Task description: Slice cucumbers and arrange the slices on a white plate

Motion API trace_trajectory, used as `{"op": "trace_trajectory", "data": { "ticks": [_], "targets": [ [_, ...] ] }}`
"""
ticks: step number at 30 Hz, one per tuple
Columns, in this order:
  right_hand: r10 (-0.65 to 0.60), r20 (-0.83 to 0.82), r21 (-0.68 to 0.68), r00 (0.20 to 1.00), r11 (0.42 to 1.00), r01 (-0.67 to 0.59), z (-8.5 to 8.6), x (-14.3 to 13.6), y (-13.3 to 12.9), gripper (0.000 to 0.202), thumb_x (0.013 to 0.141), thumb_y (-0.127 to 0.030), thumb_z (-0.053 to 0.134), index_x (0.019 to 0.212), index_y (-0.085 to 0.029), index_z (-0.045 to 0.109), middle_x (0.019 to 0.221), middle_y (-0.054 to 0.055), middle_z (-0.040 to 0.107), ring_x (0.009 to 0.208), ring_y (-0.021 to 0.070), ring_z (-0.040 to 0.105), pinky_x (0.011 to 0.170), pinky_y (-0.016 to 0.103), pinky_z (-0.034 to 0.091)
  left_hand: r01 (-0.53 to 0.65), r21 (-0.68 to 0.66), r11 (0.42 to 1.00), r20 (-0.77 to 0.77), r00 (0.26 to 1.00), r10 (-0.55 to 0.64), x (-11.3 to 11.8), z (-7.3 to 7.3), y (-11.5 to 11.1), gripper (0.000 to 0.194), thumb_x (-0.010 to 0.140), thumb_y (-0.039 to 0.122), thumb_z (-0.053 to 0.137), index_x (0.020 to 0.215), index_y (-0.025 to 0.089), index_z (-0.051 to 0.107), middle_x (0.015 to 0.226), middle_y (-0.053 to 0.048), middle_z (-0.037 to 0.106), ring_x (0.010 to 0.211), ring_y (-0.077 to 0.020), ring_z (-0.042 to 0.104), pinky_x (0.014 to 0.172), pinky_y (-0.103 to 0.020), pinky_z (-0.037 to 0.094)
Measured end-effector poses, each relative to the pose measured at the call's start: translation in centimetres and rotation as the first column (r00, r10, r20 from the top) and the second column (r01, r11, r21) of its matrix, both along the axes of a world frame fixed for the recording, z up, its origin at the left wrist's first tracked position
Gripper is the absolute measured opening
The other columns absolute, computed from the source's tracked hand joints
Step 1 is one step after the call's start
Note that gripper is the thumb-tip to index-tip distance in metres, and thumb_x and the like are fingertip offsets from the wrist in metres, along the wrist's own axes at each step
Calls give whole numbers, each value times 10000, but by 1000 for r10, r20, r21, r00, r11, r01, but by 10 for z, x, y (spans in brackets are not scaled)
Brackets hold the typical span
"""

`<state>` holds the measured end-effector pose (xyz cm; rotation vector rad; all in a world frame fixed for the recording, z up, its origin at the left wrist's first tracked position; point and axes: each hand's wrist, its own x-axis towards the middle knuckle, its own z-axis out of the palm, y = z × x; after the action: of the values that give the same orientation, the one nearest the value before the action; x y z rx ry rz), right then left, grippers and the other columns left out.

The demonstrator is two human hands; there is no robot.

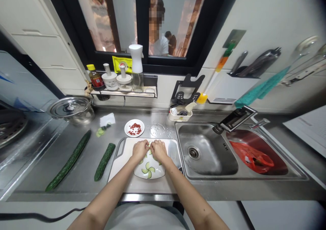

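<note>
Both hands meet over the far rim of a small white round plate (pixel 149 169) that sits on a pale rectangular plastic cutting board (pixel 127 175) on the stainless steel table (pixel 84 175). The left hand (pixel 140 150) and the right hand (pixel 158 149) are knuckles-up, their fingertips drawn together and almost touching each other; they look pressed around something small and pale green at the plate's far edge, but the backs of the hands hide it, so I cannot tell exactly what is pinched.

The thin half-moon cucumber slices (pixel 149 170) lie on the plate just nearer the body than the fingers, under and behind the palms, fanned in a rough ring. Both hands are equally close to them; neither leads.

Left of the left fingers, off the board, a short dark green cucumber piece (pixel 104 161) lies with its long axis running from near-left to far-right, and further left a long whole dark green cucumber (pixel 69 162) lies along the same slant. Beyond the fingers stands a small white dish of chopped red bits (pixel 134 128). To the right of the right fingers is the steel sink (pixel 206 155), with a red plastic bag (pixel 252 157) in its further basin.
</note>
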<state>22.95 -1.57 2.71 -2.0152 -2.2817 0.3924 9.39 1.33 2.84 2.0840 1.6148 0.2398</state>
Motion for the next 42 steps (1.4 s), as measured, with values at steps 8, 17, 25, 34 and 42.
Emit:
{"op": "trace_trajectory", "data": {
  "ticks": [8, 17, 25, 34, 42],
  "targets": [
    [-10, 8, -17, 1000, 1000, 11, -1, 1, 2, 233, 931, -244, 412, 938, -184, 637, 1013, 95, 609, 958, 209, 473, 801, 314, 260, 0, 5, 1000, -18, 1000, 0, 0, 0, 0, 114, 814, 248, 568, 902, 225, 638, 848, -19, 704, 843, -170, 624, 701, -244, 363],
    [-44, -27, -16, 999, 999, 44, -2, 5, 4, 202, 914, -230, 431, 933, -194, 630, 1013, 82, 610, 969, 207, 485, 790, 307, 266, -7, -9, 1000, 1, 1000, 7, 0, 1, 1, 128, 815, 283, 578, 908, 225, 644, 841, -20, 704, 841, -173, 622, 707, -247, 359],
    [-37, 5, -7, 999, 999, 37, -7, 0, 3, 220, 925, -237, 425, 921, -191, 640, 1003, 95, 617, 954, 211, 492, 796, 317, 267, 1, -16, 1000, -8, 1000, -1, 0, 3, 1, 135, 816, 279, 577, 916, 221, 646, 863, -29, 707, 859, -176, 622, 726, -250, 360],
    [-88, -77, 62, 993, 994, 93, -3, 7, -1, 185, 914, -236, 447, 888, -192, 624, 948, 68, 621, 901, 187, 492, 763, 292, 265, -19, 11, 1000, 25, 1000, 19, -4, 1, 0, 136, 815, 228, 543, 901, 229, 649, 875, -22, 707, 869, -173, 619, 729, -251, 356],
    [-158, -311, 251, 937, 937, 241, 14, 26, -14, 188, 896, -239, 439, 817, -196, 604, 855, 40, 610, 831, 164, 504, 751, 266, 310, -151, 54, 987, 107, 984, 145, -28, -7, 6, 162, 812, 243, 543, 927, 233, 657, 868, -13, 700, 829, -163, 610, 717, -245, 361]
  ]
}}
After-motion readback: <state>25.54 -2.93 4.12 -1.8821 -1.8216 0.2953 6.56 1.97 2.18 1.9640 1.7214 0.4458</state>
